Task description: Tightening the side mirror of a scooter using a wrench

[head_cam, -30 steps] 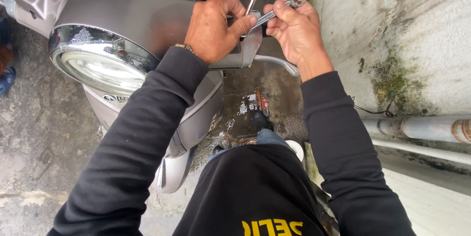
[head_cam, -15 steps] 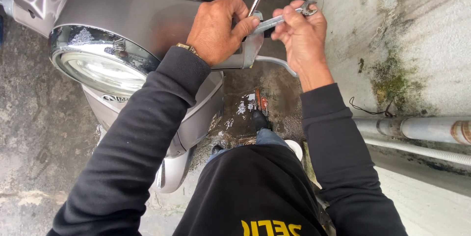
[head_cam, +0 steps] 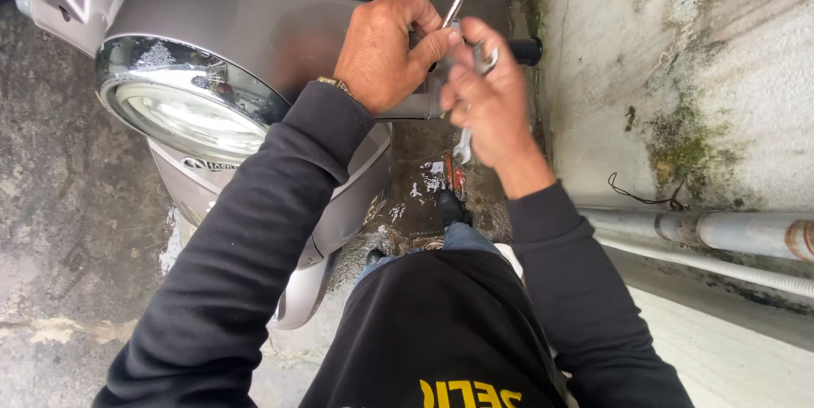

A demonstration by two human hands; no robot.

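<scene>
The grey scooter [head_cam: 229,18] with its chromed headlamp [head_cam: 182,107] fills your upper left; your left hand [head_cam: 386,52] curls tight around its handlebar [head_cam: 415,105], and just beside it your right hand [head_cam: 492,103] is closed on a small steel wrench [head_cam: 465,145] that hangs below your fingers [head_cam: 475,39]

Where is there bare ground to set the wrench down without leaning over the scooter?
Bare concrete floor lies left of the headlight, and a pale strip runs below the wall pipes. It is crowded at the handlebar, where the left hand and the right hand with the wrench meet; the wet gap beneath is narrow.
</scene>
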